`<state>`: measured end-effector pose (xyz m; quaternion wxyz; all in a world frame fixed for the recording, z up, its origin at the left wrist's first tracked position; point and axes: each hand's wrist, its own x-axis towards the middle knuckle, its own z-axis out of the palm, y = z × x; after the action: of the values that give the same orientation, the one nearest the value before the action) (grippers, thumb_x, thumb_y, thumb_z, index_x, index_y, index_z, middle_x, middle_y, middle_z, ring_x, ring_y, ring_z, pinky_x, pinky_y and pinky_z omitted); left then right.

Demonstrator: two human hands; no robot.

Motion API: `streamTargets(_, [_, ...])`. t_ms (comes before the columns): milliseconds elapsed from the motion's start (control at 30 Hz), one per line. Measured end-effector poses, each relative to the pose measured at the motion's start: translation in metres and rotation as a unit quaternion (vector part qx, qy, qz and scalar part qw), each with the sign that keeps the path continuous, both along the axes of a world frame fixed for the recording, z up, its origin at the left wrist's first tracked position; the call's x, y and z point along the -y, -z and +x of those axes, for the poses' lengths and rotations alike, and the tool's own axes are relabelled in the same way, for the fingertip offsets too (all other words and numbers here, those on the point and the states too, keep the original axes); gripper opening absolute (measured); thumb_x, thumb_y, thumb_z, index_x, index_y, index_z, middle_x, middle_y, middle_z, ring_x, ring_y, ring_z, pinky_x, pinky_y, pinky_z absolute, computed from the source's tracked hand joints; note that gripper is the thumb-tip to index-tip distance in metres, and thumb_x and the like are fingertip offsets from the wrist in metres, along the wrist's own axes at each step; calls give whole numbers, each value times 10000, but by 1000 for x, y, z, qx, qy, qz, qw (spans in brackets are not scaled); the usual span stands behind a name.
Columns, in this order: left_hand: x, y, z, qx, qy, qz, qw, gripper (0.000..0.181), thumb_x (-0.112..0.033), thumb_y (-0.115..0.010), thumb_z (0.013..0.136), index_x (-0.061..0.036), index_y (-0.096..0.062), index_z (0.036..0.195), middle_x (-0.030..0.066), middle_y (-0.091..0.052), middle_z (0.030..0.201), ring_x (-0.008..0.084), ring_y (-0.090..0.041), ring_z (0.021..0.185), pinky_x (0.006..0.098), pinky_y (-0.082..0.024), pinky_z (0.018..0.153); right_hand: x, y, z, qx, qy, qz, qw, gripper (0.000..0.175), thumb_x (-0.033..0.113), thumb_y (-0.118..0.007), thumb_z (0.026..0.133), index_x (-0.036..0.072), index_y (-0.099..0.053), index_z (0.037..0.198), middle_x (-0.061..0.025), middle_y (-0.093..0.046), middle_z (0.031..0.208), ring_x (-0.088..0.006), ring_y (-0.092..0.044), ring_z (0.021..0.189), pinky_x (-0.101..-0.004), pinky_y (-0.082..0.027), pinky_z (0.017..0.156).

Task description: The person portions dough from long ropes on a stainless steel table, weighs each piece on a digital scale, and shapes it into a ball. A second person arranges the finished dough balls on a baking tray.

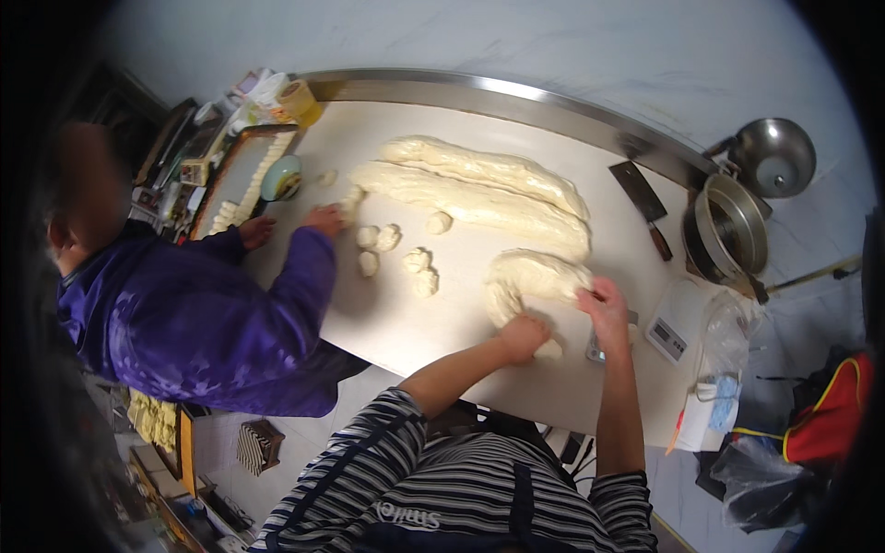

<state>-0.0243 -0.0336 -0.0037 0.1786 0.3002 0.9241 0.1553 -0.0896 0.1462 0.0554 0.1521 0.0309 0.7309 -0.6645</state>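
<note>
A curved rope of pale dough (539, 273) lies on the work table (429, 325) before me. My left hand (525, 337) is closed on the rope's near end, with a bit of dough (550, 349) showing beside it. At the rope's right end is my right hand (603, 298), its fingers at the dough; whether they grip it I cannot tell. Just under that hand sits a small digital scale (594, 348), partly hidden. Two long dough rolls (477, 200) lie side by side farther back. Several small dough lumps (417, 260) are scattered left of the rope.
At the left a co-worker in purple (207, 311) reaches toward dough pieces, near a tray (238, 166) and a green bowl (281, 178). A cleaver (639, 193), a metal pot (733, 221), a white scale (674, 328) and a plastic bag (726, 325) are on the right.
</note>
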Motion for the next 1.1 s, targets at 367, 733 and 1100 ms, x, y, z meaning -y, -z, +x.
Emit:
streamTargets(367, [4,3,-4,-14,-190,214,958,550,-281,-811,632,-92,-583,1095,155,-642,1036,356,-600,954,449,-469,851,11,59,61,154,-44,-124,979,412,272,-689,844,-64,-633,1076,-135,-682,911,-172,-640,843,-301,-503,743])
streamTargets(733, [-49,-13,1,66,-250,13,966,223,-246,-583,791,-90,-660,929,173,-682,838,354,-665,795,455,-531,698,27,70,69,-29,108,157,981,403,394,-651,843,-5,-611,890,-219,-657,840,-313,-644,789,-376,-500,712])
streamTargets(1100, [-50,-12,-7,110,-140,-65,982,248,-278,-580,792,-77,-702,873,178,-689,924,349,-664,894,442,-536,758,1,38,77,0,22,160,987,259,240,-633,756,0,-588,843,-138,-607,722,-232,-581,679,-360,-460,613])
